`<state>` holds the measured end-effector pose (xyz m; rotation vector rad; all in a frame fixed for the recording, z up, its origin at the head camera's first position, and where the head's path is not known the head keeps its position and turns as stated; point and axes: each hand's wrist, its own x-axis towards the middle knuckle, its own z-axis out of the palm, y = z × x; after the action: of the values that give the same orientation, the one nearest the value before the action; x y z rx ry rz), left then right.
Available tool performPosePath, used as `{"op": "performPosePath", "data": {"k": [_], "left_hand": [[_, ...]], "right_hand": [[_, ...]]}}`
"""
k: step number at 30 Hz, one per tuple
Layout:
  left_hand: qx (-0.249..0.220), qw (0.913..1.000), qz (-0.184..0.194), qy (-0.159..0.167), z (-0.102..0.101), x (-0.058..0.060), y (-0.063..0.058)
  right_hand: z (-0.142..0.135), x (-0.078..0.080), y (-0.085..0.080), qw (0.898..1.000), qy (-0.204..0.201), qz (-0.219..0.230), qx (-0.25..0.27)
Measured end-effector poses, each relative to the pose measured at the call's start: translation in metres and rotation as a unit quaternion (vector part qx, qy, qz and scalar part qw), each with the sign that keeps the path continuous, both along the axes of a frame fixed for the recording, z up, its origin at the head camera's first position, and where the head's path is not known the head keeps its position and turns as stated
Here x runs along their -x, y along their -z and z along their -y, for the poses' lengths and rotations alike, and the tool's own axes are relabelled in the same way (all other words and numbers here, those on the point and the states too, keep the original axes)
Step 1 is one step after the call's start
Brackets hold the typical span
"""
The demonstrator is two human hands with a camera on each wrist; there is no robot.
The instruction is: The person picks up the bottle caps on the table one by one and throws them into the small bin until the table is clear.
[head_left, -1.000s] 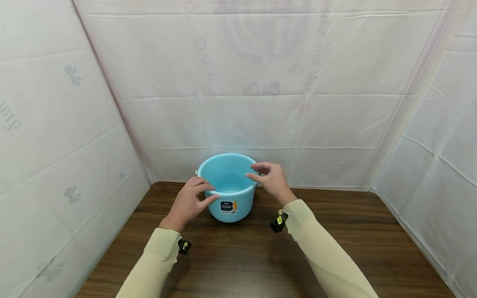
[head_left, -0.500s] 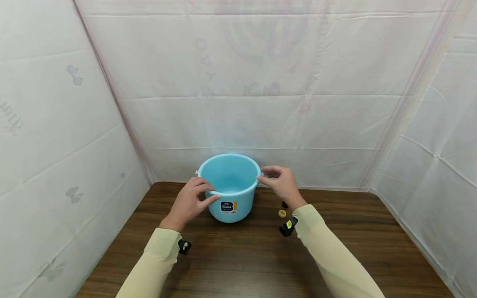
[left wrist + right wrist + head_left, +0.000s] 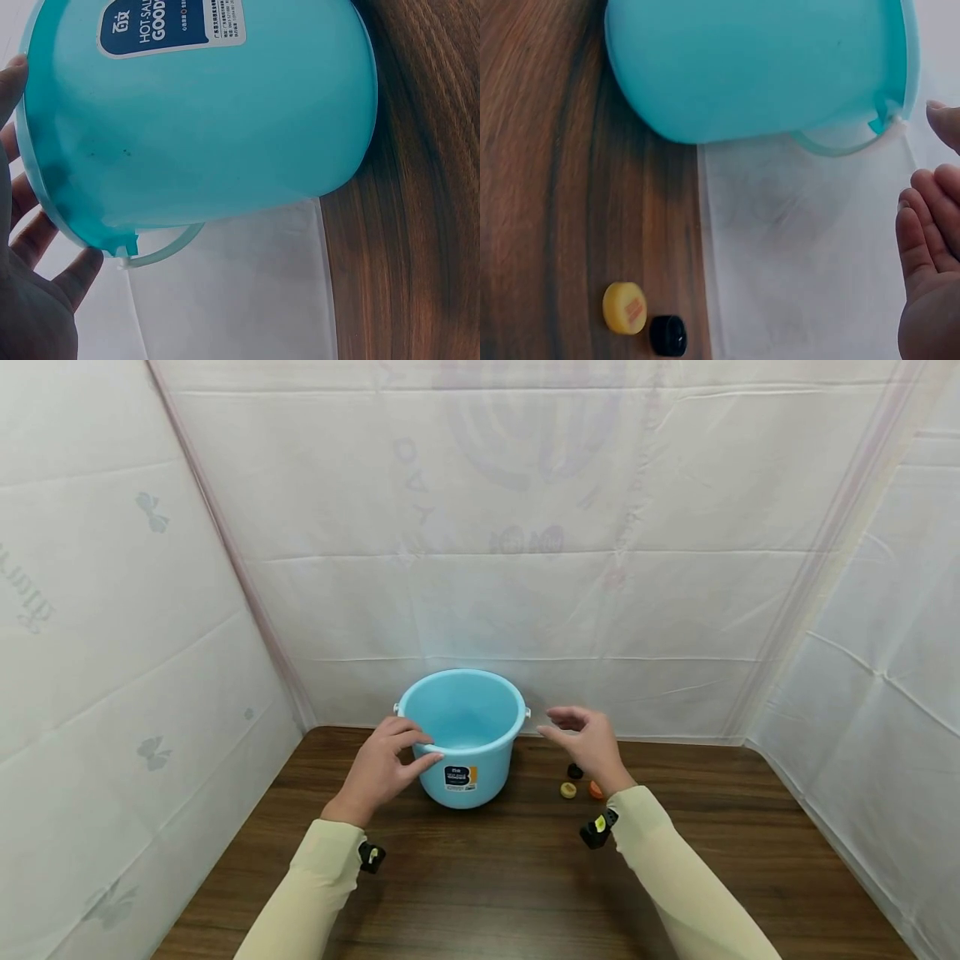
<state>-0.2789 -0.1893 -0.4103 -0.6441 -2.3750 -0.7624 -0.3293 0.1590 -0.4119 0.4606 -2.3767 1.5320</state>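
A light blue bucket (image 3: pixel 476 777) with a printed label stands upright at the back of the wooden table. My left hand (image 3: pixel 378 768) holds its near left rim, thumb on the outside and fingers over the edge. In the left wrist view the left hand's fingers (image 3: pixel 81 277) spread along the rim near the handle joint. My right hand (image 3: pixel 588 743) hovers in the air to the right of the bucket, its fingers loosely bent and nothing between them. Below it lie a yellow bottle cap (image 3: pixel 567 790), a black bottle cap (image 3: pixel 575 771) and an orange bottle cap (image 3: pixel 596 790), partly covered by the wrist.
White sheeting (image 3: pixel 465 602) hangs behind the table and along both sides. The bucket's pale handle (image 3: pixel 840 150) hangs down at its back. Dark wood grain of the table (image 3: pixel 465 893) shows in front of the bucket.
My right hand has drawn back from the bucket's right rim, moving right and slightly down. The caps under it have come into view. The left hand and bucket have stayed put.
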Motion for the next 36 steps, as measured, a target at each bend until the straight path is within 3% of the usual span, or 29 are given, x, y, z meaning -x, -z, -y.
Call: {"op": "performPosePath", "data": {"k": [36], "left_hand": [[0.002,1.0,0.006,0.0,-0.001,0.0,-0.001]], "right_hand": [[-0.062,-0.011,0.071,0.996,0.066,0.056,-0.032]]}}
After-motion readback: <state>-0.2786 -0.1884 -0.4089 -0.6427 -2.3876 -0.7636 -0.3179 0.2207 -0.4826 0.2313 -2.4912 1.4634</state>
